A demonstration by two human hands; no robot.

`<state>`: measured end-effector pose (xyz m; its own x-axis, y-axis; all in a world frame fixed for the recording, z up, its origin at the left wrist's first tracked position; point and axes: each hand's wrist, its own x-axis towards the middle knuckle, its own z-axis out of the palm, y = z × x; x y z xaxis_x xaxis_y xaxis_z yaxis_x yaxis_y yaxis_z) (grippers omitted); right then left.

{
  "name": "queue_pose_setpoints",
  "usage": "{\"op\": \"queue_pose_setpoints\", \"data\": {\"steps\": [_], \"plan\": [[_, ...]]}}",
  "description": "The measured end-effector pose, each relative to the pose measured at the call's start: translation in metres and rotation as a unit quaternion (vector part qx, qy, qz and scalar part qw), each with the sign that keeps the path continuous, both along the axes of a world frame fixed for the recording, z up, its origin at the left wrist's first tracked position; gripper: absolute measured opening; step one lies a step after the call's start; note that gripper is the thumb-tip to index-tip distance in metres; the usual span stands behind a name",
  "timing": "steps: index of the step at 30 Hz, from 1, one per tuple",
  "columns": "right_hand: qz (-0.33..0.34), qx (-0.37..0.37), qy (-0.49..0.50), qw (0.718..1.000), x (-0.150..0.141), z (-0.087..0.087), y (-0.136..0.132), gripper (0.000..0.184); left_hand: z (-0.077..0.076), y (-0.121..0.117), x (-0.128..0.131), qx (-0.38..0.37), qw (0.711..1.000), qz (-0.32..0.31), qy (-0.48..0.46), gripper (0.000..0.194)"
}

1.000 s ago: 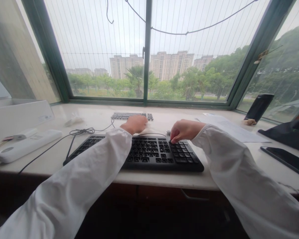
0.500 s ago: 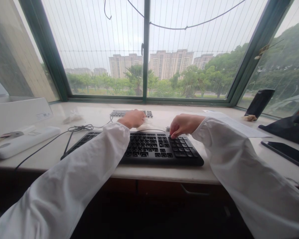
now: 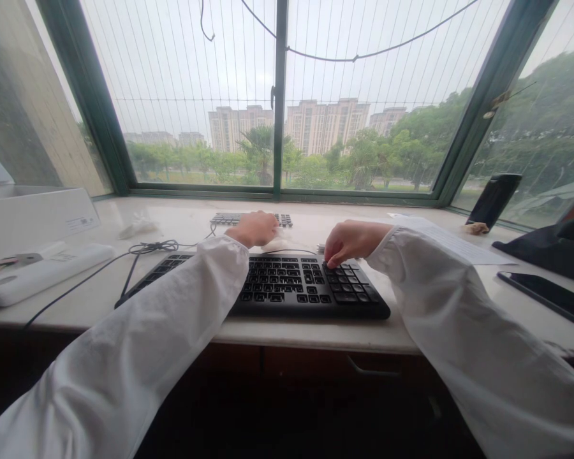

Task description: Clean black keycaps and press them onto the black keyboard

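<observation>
A black keyboard (image 3: 287,306) lies along the front of the white sill. Its middle section shows bare key sockets, while the number pad at the right carries flat black keycaps (image 3: 347,287). My right hand (image 3: 347,241) is closed in a pinch, fingertips down at the pad's upper left corner; anything between them is hidden. Behind the keyboard, my left hand (image 3: 256,228) is low over the sill, in front of rows of loose keycaps (image 3: 224,218). Its fingers bend down and away, so their tips are hidden.
A coiled cable (image 3: 155,247) lies left of the keyboard, near a white power strip (image 3: 52,274) and a white box (image 3: 38,207). Right of it are a paper sheet (image 3: 454,243), a phone (image 3: 550,296) and a dark upright object (image 3: 495,201). A window rises behind.
The view has shifted very slightly. Both hands hold nearly the same places, the right fingertips still at the number pad's upper left corner.
</observation>
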<state>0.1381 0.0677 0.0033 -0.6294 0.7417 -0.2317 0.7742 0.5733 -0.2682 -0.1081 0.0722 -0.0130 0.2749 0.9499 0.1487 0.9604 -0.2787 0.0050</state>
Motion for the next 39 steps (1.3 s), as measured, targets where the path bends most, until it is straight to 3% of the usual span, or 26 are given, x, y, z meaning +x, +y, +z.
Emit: {"op": "queue_pose_setpoints", "data": {"steps": [8, 18, 29, 39], "plan": [[-0.018, 0.029, -0.001, 0.999, -0.0051, -0.001, -0.0056, 0.035, 0.0012, -0.0029, 0.0007, -0.001, 1.0, -0.011, 0.001, 0.025], [-0.07, -0.096, 0.065, 0.991, -0.0048, -0.004, -0.0026, 0.043, 0.0022, -0.005, 0.0024, -0.002, 1.0, -0.005, -0.002, 0.027], [-0.1, -0.124, 0.062, 0.985, -0.0071, -0.0021, -0.0049, 0.043, 0.0002, -0.0018, 0.0016, -0.001, 1.0, -0.011, 0.0, 0.027], [-0.077, -0.129, 0.08, 0.985, -0.005, -0.0042, -0.0013, 0.035, -0.0027, 0.0025, 0.0, 0.012, 1.0, -0.016, 0.014, 0.028]]}}
